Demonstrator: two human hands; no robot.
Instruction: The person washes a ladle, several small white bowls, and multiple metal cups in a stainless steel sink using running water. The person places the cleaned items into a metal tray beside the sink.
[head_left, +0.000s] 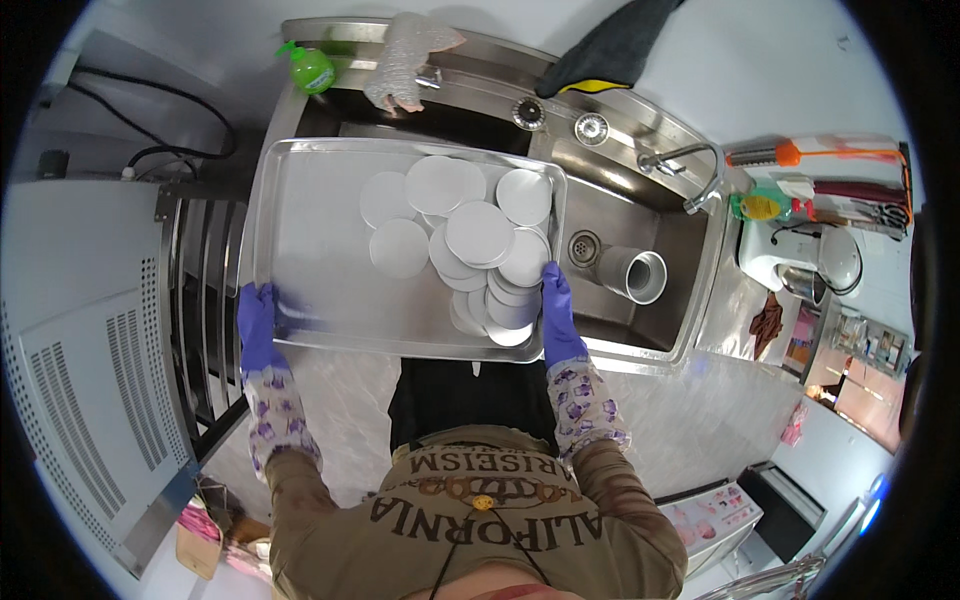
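A large rectangular metal baking tray (330, 247) spans the left basin of a stainless steel sink. Many thin round metal discs (480, 232) lie on it, overlapping, mostly in its right half. My left hand (256, 326), in a purple rubber glove with a flowered cuff, grips the tray's left rim near the front corner. My right hand (561, 319), gloved the same way, holds the right rim, its thumb near the discs. In the right basin (675, 315), a stack of round metal cake tins (634, 275) lies on its side by the drain (584, 247).
A curved faucet (705, 180) reaches over the right basin. On the back ledge stand a green pump bottle (311, 71) and a wrapped faucet (409, 60); a dark cloth (615, 52) hangs above. A slatted metal rack (214, 300) is at left, a white stand mixer (802, 251) at right.
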